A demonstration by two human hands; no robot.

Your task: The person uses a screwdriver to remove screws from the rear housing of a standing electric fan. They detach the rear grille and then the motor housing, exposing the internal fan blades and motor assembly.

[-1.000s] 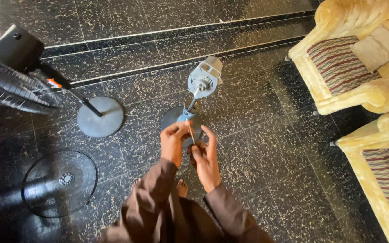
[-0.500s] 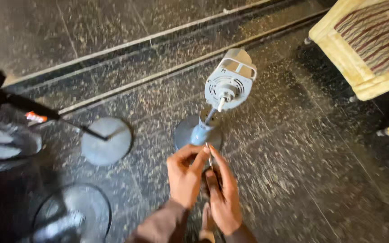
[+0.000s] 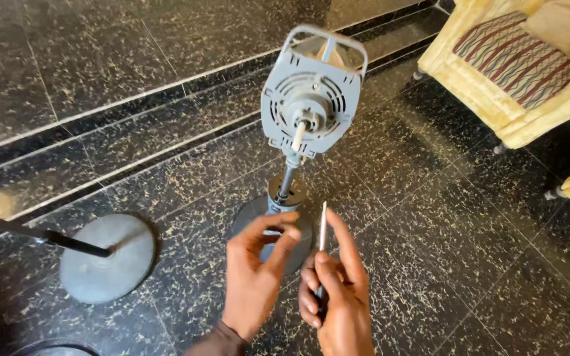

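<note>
Far left, a second fan base (image 3: 107,257) sits on the dark floor (image 3: 470,264). Left hand (image 3: 255,277) is near centre, thumb and forefinger pinched narrow with nothing visible between them. Right hand (image 3: 338,296) grips a screwdriver (image 3: 322,231), shaft upright. Beyond both stands the bare fan motor (image 3: 311,99). Far right, a yellow armchair (image 3: 516,72).

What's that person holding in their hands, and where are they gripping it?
The right hand grips a screwdriver by its handle, its thin metal shaft pointing up. The left hand pinches its fingertips together; anything between them is too small to make out.
</note>
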